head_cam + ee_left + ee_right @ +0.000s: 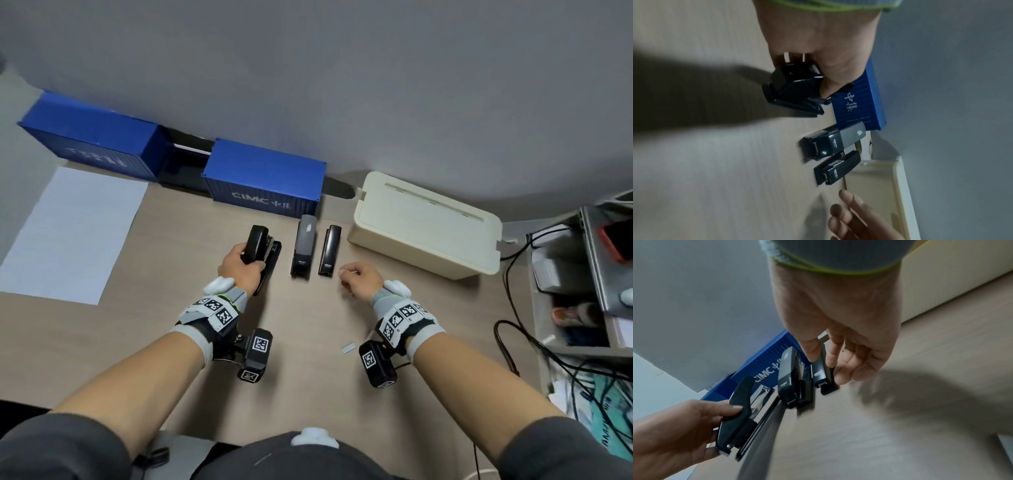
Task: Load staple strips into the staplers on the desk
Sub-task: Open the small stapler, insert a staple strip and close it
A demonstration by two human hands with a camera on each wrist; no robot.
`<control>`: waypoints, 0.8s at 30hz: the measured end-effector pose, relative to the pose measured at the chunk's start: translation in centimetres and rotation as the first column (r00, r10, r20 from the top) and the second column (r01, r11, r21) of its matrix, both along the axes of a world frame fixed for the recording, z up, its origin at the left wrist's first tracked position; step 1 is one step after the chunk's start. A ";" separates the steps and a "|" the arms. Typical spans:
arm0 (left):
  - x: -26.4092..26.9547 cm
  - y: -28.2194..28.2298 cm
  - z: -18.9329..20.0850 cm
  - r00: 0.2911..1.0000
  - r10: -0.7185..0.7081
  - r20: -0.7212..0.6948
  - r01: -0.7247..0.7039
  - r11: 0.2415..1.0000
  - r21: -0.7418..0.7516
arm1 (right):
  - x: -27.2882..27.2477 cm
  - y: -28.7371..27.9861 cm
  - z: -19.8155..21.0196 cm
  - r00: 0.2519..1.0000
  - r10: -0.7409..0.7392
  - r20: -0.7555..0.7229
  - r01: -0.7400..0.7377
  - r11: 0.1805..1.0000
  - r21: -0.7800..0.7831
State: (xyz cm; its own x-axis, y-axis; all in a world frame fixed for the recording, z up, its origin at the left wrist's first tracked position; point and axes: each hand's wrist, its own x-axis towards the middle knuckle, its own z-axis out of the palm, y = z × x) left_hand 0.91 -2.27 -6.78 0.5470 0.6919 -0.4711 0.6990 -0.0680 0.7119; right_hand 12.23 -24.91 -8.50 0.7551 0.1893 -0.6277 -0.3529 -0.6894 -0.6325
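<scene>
So we've got 3 staplers lined up on the desk (178, 222) here. Our left hand (239, 270) has its fingers (729, 409) curled around the raised top arm of the big black stapler (262, 255), thumb on 1 side and the rest wrapped over, so the lid is swung up off its base and the metal channel shows just below the fingertips. The base itself sits flat on the desk under our palm.

Just to the right of those fingers stands the grey-topped stapler (303, 250), closed, and right beside it the slim black stapler (329, 250), also closed. Both sit in front of the blue container box (263, 178).

Our right hand (361, 277) hovers near the slim one, fingers (844, 368) loosely bent and a bit apart, thumb close to the index. In the head view something small and pale sits at the fingertips, but we can't tell if it's a staple strip or actually pinched. 1 small staple strip (349, 347) lies on the desk back near our right wrist. The cream box (424, 233) sits just past the right fingers.
</scene>
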 end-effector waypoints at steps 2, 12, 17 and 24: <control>-1.7 -0.4 0.0 0.998 -0.069 -0.004 0.068 0.997 -0.023 | -1.1 0.2 0.1 0.999 0.029 -0.021 -0.029 0.999 0.015; -8.0 -3.3 -1.2 0.970 -0.239 -0.036 0.236 0.969 -0.068 | -6.9 3.0 -0.1 0.995 0.087 -0.046 -0.084 0.995 0.063; -9.3 -3.0 -1.3 0.919 -0.393 0.019 0.393 0.913 -0.111 | -9.1 4.8 -1.2 0.991 0.128 -0.040 -0.127 0.992 0.030; -9.2 -2.8 -1.5 0.863 -0.498 0.091 0.505 0.858 -0.091 | -9.0 4.4 -0.9 0.997 0.041 -0.063 -0.038 0.998 0.047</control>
State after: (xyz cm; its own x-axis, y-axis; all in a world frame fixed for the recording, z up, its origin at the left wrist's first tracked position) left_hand -8.34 -5.09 -8.32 0.8369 0.2631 -0.4800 0.5450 -0.3178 0.7759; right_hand 3.20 -20.51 -9.44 0.7054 0.2475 -0.6642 -0.3668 -0.6744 -0.6409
